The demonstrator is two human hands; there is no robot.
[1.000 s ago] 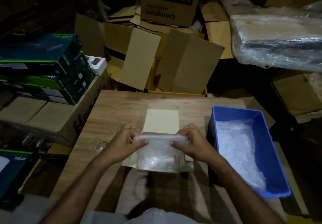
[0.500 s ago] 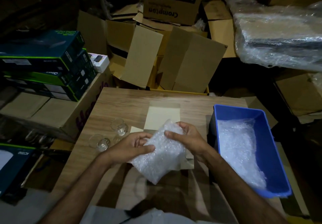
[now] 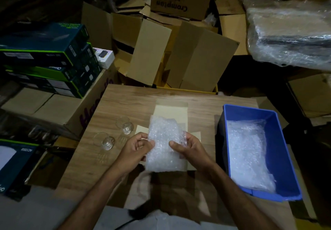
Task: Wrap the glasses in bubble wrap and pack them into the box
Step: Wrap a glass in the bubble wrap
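A sheet of bubble wrap (image 3: 163,143) is held upright over the small open cardboard box (image 3: 171,110) in the middle of the wooden table (image 3: 129,97). My left hand (image 3: 135,149) pinches its left edge. My right hand (image 3: 188,146) grips its right edge, and something clear shows inside the wrap against that palm. Two bare glasses stand to the left: one glass (image 3: 125,125) nearer the box, another glass (image 3: 105,141) further left.
A blue plastic bin (image 3: 279,140) with more bubble wrap (image 3: 249,152) sits on the table's right side. Stacked dark product boxes (image 3: 46,58) rise at the left, open cardboard cartons (image 3: 179,54) behind the table, and a plastic-wrapped bundle (image 3: 290,32) at the upper right.
The bubble wrap was stretched low over the box; my hands have lifted it and turned it upright. The two glasses at the left came into view.
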